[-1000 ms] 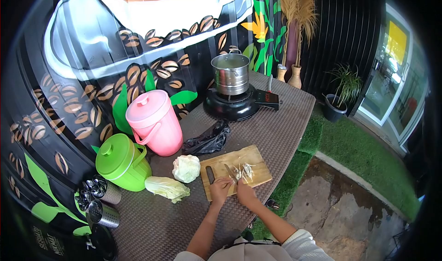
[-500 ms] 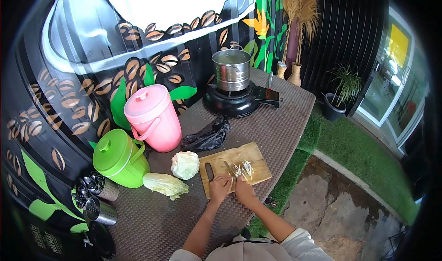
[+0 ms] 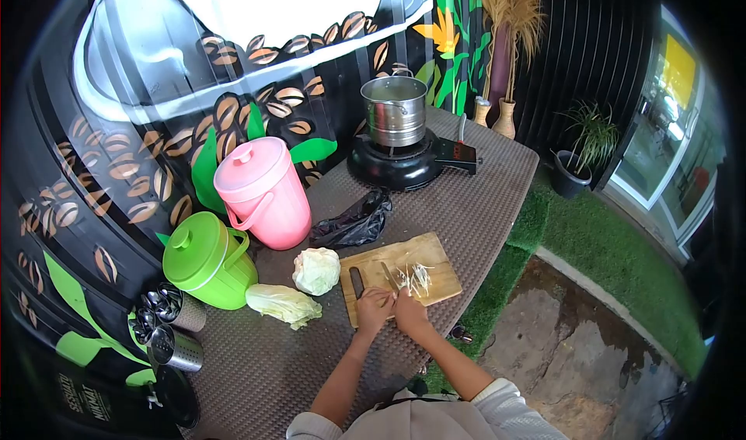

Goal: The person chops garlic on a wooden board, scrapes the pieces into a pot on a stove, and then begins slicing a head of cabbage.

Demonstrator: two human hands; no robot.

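On a wooden cutting board (image 3: pixel 445 273), my right hand (image 3: pixel 409 313) is closed around a knife (image 3: pixel 389 275), whose blade points up and away from me. My left hand (image 3: pixel 374 306) rests close beside it at the board's near side, fingers bent and pressed together; what they pinch, if anything, is too small to tell. Thin white vegetable shreds (image 3: pixel 420 278) lie loose just beyond the blade. Left of the board sit a round pale cabbage (image 3: pixel 316 271) and a longer Chinese cabbage (image 3: pixel 284 306).
A steel pot (image 3: pixel 395 118) stands on a black portable stove (image 3: pixel 391 164) at the back. A crumpled black plastic bag (image 3: pixel 353 221) lies beyond the board. Leftward are a pink lidded bucket (image 3: pixel 268 199), a green one (image 3: pixel 206 265), and metal cutlery holders (image 3: pixel 175 348). The table's edge (image 3: pixel 497 238) runs along the right.
My view has shifted slightly, so the table appears a little higher and further right. My hands have drawn a bit closer together at the knife. The shreds look about the same.
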